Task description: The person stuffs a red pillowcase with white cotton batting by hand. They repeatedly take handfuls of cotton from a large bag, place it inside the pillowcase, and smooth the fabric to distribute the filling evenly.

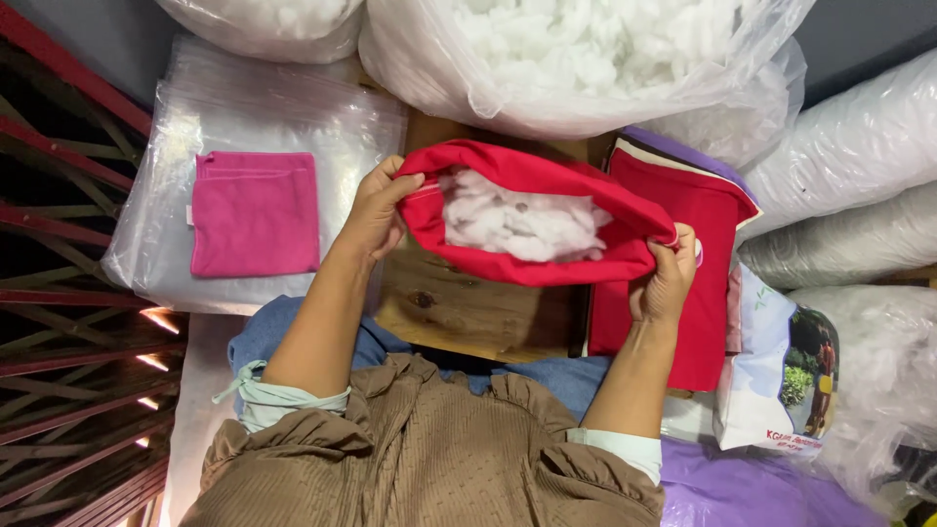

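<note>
Holding a red cover [532, 265] open by its rim — left hand [374, 213], right hand [667, 276], fingers pinching fabric. White stuffing [517, 220] inside. Over the wooden table [468, 307].

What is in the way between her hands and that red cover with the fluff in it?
Nothing visible. The left hand and right hand each grip an end of the red cover, holding its mouth open over the white stuffing inside.

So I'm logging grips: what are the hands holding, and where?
Both hold the red cushion cover by its open rim: left hand and right hand at opposite ends.
</note>
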